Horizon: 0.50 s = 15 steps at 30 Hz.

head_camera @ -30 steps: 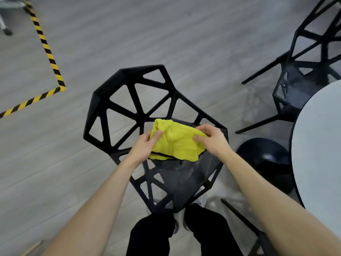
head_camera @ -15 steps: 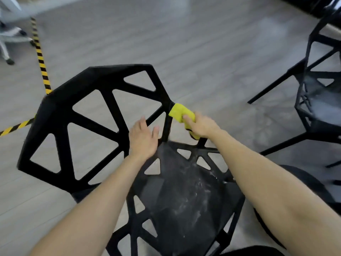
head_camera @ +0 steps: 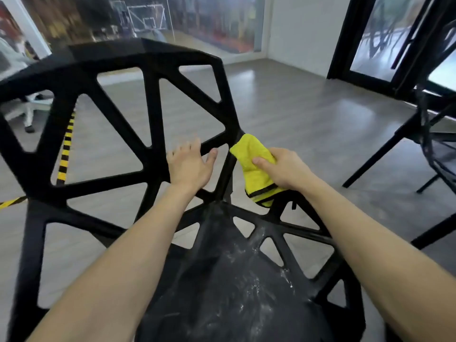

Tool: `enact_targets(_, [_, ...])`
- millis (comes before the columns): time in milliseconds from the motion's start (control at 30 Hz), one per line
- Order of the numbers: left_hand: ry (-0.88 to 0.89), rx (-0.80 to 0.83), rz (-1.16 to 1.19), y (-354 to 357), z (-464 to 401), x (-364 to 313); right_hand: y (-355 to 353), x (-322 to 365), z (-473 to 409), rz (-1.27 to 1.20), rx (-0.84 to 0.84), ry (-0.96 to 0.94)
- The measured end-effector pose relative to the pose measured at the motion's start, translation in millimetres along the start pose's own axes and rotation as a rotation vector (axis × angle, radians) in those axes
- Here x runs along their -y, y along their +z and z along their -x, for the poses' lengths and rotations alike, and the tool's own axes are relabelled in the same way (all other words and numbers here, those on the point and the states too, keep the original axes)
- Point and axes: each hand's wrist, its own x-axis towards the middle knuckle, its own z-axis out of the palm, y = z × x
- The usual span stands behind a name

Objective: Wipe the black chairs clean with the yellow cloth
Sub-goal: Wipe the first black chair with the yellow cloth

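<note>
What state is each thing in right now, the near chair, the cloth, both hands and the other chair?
near black chair: upright, white dusty smears on its seat
yellow cloth: bunched, pressed to a backrest strut
right hand: grips the cloth
left hand: fingers spread, resting on the backrest
second black chair: upright, untouched

Cloth against chair backrest edge, second chair far right.

Grey wood-plank floor with yellow-and-black striped tape, white wall, black-framed glass door, blurred glass partition.
</note>
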Motion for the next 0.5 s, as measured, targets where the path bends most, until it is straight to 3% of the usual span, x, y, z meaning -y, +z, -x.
enact_targets(267, [0.099, 0.066, -0.076, -13.7, -10.3, 12.0, -32.4, 14.9, -12.2, 0.150, 0.282, 0.023])
enact_targets(500, [0.119, 0.060, -0.124, -13.8, -17.7, 15.4, 6.6, 30.5, -35.9, 0.109, -0.056, -0.076])
